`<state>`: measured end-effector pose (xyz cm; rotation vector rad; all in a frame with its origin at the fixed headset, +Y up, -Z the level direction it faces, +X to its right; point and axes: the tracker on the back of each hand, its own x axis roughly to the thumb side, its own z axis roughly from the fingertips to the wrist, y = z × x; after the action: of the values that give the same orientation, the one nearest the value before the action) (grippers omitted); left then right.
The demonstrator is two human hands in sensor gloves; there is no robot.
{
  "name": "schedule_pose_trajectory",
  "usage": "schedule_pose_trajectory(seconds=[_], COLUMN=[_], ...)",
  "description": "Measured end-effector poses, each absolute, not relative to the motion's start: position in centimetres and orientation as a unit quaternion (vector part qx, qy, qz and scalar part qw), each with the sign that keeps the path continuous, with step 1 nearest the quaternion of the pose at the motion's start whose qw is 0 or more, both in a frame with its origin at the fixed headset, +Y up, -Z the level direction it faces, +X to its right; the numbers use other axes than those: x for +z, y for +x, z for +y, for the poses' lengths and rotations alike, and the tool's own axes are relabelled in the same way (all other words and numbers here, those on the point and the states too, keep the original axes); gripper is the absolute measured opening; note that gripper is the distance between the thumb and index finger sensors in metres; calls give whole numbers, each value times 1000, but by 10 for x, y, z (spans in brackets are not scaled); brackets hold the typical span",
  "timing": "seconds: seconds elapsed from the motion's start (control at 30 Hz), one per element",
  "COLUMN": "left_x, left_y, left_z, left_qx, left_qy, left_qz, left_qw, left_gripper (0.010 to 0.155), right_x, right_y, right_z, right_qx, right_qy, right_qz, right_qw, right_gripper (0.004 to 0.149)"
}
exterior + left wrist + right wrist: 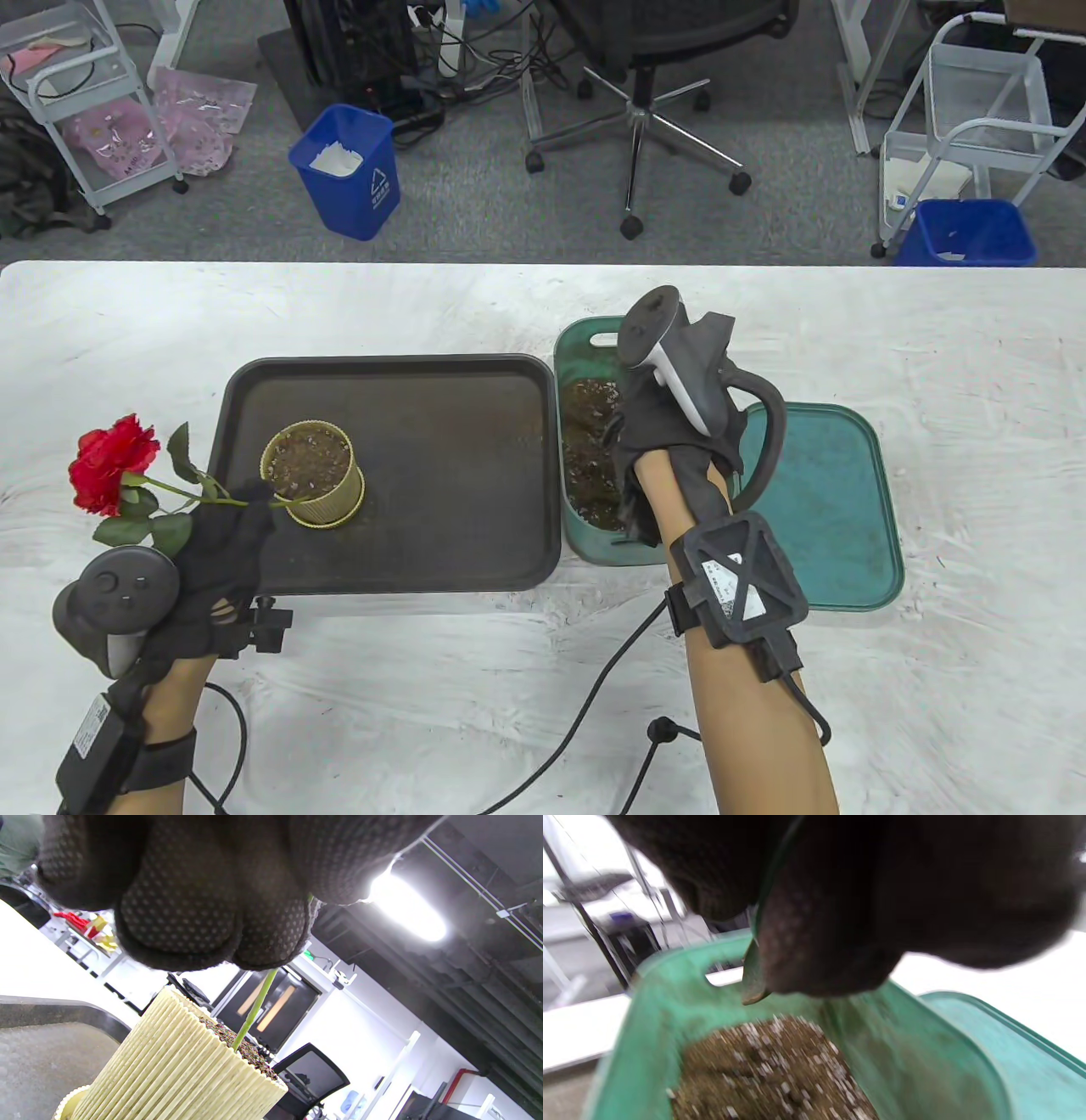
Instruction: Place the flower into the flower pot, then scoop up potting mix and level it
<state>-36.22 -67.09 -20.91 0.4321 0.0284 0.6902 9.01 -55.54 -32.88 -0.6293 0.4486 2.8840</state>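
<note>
My left hand (222,552) pinches the rose (112,463), stem tip in the ribbed flower pot (312,474); my right hand (670,441) grips a green scoop (754,971) over the potting mix (590,450); next, dig in

Beyond my white table (424,730): an office floor in grey carpet.

Past the table's far edge a black swivel chair (653,51) stands on its chrome star base. Left of the chair sits a blue bin (348,170), with tangled cables (475,59) between them; further left, a white wire trolley (76,102) and pink bags (195,119). Right of the chair stands another white trolley (976,110) with a second blue bin (967,233). Overhead, a bright ceiling lamp (407,910) glares.
</note>
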Motion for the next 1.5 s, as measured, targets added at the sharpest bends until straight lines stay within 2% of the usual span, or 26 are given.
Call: schedule_pose_trajectory(seconds=[0.13,0.33,0.57,0.83,0.97,1.4,1.5], left_x=[-209,-209,-210,-209,-210,-210,-210], left_y=[-362,-362,-362,-362,-362,-362,-362], left_z=[-671,-671,-671,-671,-671,-671,-671], left_qx=[337,336,336,335,336,334,335], left_qy=[210,210,210,210,210,211,210], left_qz=[14,13,14,14,14,14,14], left_qw=[918,918,918,918,918,919,918], left_gripper=[46,46,46,46,46,46,46], right_x=[-338,-342,-348,-349,-348,-350,-350], right_y=[99,102,106,120,126,137,140], right_z=[-583,-603,-625,-631,-637,-652,-655], right_qx=[941,924,905,898,889,875,862], right_qy=[-231,-248,-206,-202,-189,-197,-198], right_qz=[244,285,370,377,384,363,352], right_qw=[32,-59,36,99,163,251,306], right_gripper=[51,49,48,49,49,49,49])
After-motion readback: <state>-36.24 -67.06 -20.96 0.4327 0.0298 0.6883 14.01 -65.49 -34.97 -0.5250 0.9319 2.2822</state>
